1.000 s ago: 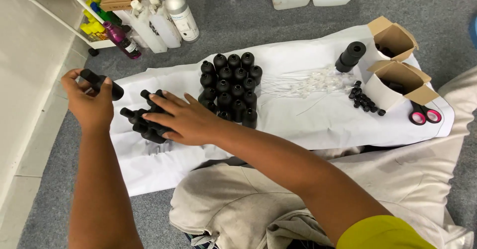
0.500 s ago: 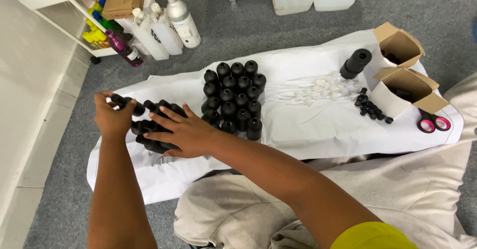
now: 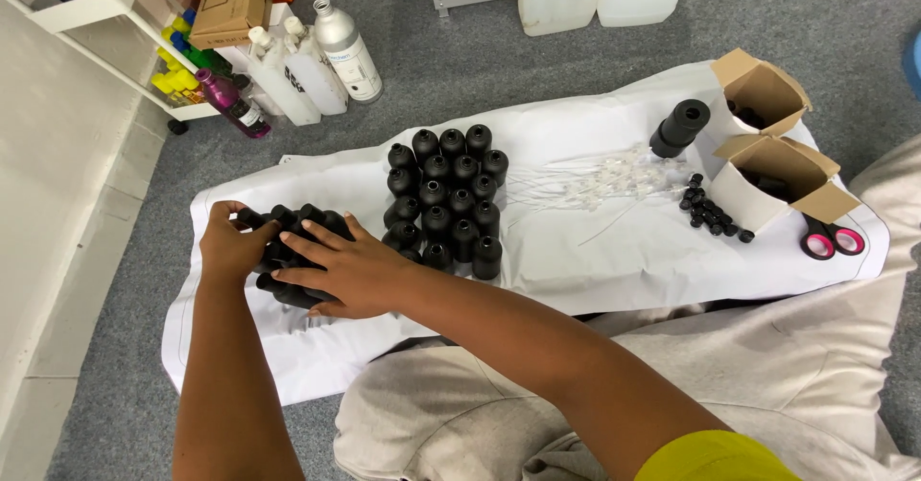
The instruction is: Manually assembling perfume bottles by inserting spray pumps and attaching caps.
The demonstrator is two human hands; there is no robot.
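Left hand (image 3: pixel 230 246) lowered onto lying bottles (image 3: pixel 297 251).

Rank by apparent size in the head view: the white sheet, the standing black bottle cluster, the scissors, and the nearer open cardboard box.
1. White sheet, by far the largest.
2. Standing black bottle cluster.
3. Nearer open cardboard box.
4. Scissors, smallest; only the pink-and-black handles and a bit of blade show beside the box.
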